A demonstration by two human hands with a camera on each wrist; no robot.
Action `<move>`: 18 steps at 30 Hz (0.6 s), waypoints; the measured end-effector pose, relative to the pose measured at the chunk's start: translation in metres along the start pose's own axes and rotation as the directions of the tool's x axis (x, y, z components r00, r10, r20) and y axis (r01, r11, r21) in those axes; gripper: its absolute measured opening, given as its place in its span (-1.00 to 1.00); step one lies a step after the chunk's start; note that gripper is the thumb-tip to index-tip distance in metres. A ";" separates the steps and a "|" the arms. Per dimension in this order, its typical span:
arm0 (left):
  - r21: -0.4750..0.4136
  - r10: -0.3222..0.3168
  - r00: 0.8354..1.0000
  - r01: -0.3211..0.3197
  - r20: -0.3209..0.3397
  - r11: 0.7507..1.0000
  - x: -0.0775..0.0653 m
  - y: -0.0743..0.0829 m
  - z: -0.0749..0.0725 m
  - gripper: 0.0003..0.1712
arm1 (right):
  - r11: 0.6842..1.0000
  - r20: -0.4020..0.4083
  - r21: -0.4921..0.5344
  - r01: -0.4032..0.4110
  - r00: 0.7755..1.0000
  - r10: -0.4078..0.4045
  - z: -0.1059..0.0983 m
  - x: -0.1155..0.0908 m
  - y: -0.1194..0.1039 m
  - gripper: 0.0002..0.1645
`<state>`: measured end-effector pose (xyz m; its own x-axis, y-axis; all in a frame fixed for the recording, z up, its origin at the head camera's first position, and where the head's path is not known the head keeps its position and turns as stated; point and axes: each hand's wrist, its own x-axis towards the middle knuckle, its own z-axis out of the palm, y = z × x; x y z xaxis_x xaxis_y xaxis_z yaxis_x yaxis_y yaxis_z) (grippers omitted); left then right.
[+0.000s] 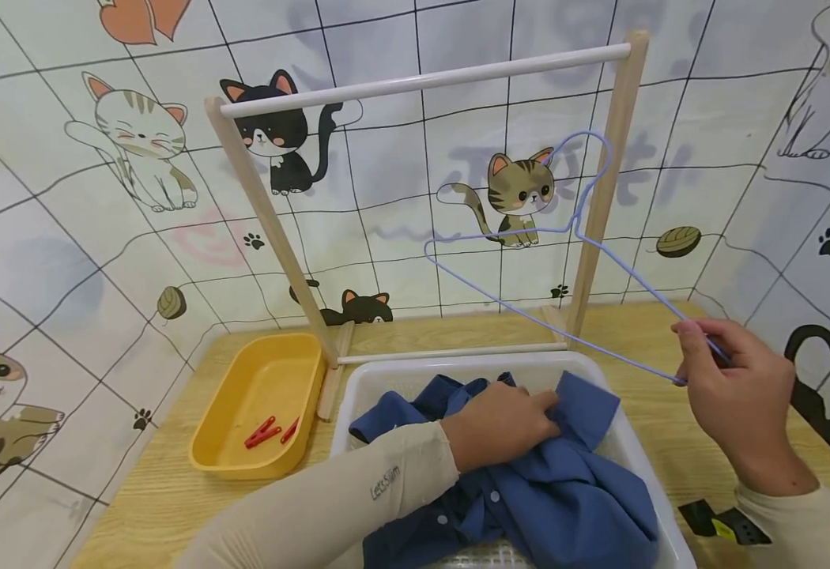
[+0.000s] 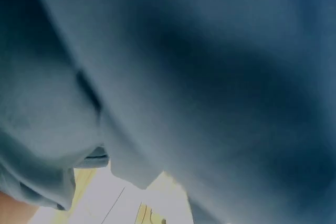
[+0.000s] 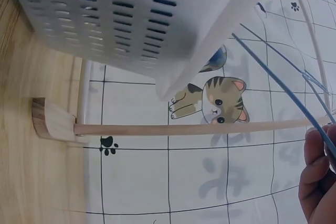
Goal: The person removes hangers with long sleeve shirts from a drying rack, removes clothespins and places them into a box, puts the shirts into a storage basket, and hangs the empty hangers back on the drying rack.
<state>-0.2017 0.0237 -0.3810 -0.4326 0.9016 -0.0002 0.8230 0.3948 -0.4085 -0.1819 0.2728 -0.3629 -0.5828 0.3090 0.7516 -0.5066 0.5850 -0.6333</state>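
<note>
A blue buttoned shirt (image 1: 571,490) lies crumpled in a white plastic basket (image 1: 643,458). My left hand (image 1: 503,423) reaches across it and grips the cloth near a stiff, folded flap; its fingertips are partly hidden in the fabric. Blurred blue cloth (image 2: 210,103) fills most of the left wrist view. To the right, my right hand (image 1: 738,387) holds a light blue wire clothes hanger (image 1: 500,303) by one corner, between thumb and fingers. The hanger is tilted in the air, its hook up, in front of the rack's right post. In the right wrist view, fingers (image 3: 315,166) wrap the wire.
Behind the basket stands a wooden drying rack with a white top rail (image 1: 429,79). A yellow tray (image 1: 244,379) on the left holds red clothespins (image 1: 262,433). The basket's slotted side (image 3: 115,19) shows close up in the right wrist view. Cat-patterned walls surround the wooden tabletop (image 1: 145,490).
</note>
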 end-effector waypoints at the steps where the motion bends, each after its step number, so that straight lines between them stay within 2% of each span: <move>1: 0.014 0.005 1.000 -0.006 0.018 1.000 -0.001 0.001 0.002 -0.66 | 1.000 0.001 0.005 0.008 1.000 -0.008 0.000 0.000 -0.002 -0.84; 4: 0.044 0.011 0.998 -0.014 0.058 0.999 -0.001 0.003 0.008 -0.69 | 1.000 -0.006 0.004 0.025 1.000 -0.025 0.002 0.004 -0.008 -0.82; 8: 0.069 0.013 0.998 -0.018 0.069 0.997 0.000 0.004 0.009 -0.69 | 0.996 0.000 0.001 0.092 0.996 -0.092 0.003 0.020 -0.021 -0.78; 14: 0.057 0.012 0.996 -0.018 0.091 0.998 0.001 0.004 0.006 -0.69 | 0.994 0.003 0.011 0.104 0.995 -0.104 0.013 0.049 -0.037 -0.74; 18: 0.039 0.017 0.994 -0.022 0.104 0.999 0.000 0.003 -0.002 -0.68 | 0.993 -0.012 0.008 0.114 0.993 -0.114 0.018 0.067 -0.041 -0.71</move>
<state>-0.1986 0.0255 -0.3805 -0.4542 0.8850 -0.1023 0.8172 0.3681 -0.4435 -0.2117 0.2558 -0.2896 -0.5134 0.2495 0.8211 -0.5748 0.6105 -0.5449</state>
